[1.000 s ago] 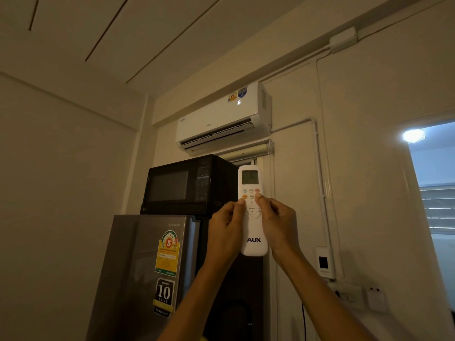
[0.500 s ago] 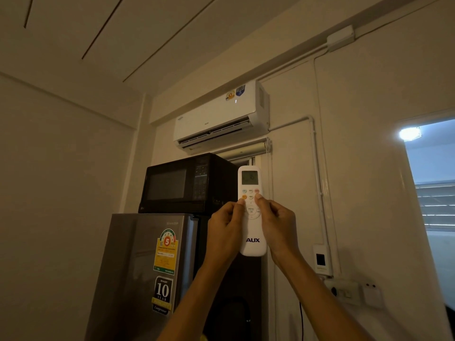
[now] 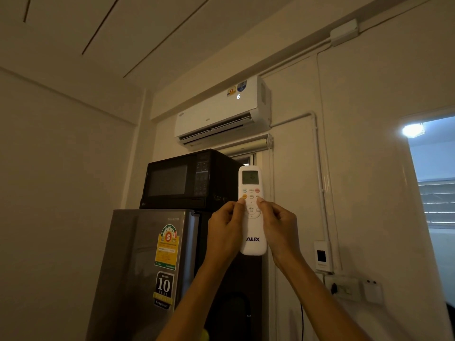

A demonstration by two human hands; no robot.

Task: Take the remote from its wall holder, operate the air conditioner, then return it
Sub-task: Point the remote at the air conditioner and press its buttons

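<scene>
Unmoved, both hands, left hand (image 3: 225, 232) and right hand (image 3: 279, 228), grip white upright AUX remote (image 3: 251, 210).

One remote (image 3: 252, 217), two hands, left (image 3: 225, 230) and right (image 3: 279, 230). One air conditioner (image 3: 221, 114), with one microwave (image 3: 189, 180) and one fridge (image 3: 147, 267) below it. The fridge carries two stickers (image 3: 167, 247).

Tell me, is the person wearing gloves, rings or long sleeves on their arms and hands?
No. The left hand and the right hand are both bare: no gloves, and no rings or watch that show. Both forearms are uncovered as far down as the picture goes, so no sleeve is in view. The fingernails look short and plain.
</scene>
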